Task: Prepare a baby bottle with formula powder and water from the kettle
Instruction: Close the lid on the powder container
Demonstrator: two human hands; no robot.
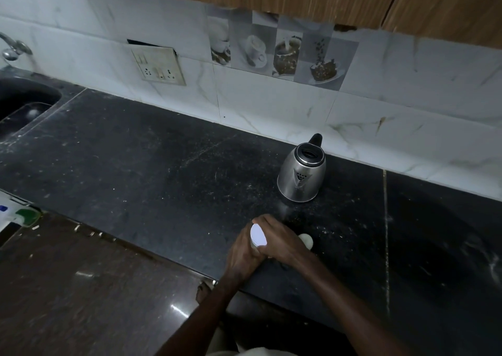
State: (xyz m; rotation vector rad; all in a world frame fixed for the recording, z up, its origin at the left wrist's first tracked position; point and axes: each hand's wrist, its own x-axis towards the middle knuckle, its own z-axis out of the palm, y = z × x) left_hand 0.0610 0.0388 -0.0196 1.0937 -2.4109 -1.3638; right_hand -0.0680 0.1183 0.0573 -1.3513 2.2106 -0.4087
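Observation:
A steel electric kettle [301,173] with a black lid and handle stands on the dark counter [163,165] near the back wall. Near the counter's front edge, both my hands wrap a small container with a white lid [258,234]; its body is hidden, so I cannot tell whether it is the bottle or the formula tin. My left hand [241,258] grips it from the left and below. My right hand [279,240] closes over it from the right. A pale rounded object [307,240] lies on the counter just right of my right hand.
A black sink [24,103] and a chrome tap [13,48] are at the far left. A socket plate [157,66] sits on the tiled wall. Wooden cabinets hang above. The floor shows below the counter's front edge, with a green and white item [25,215] at the left.

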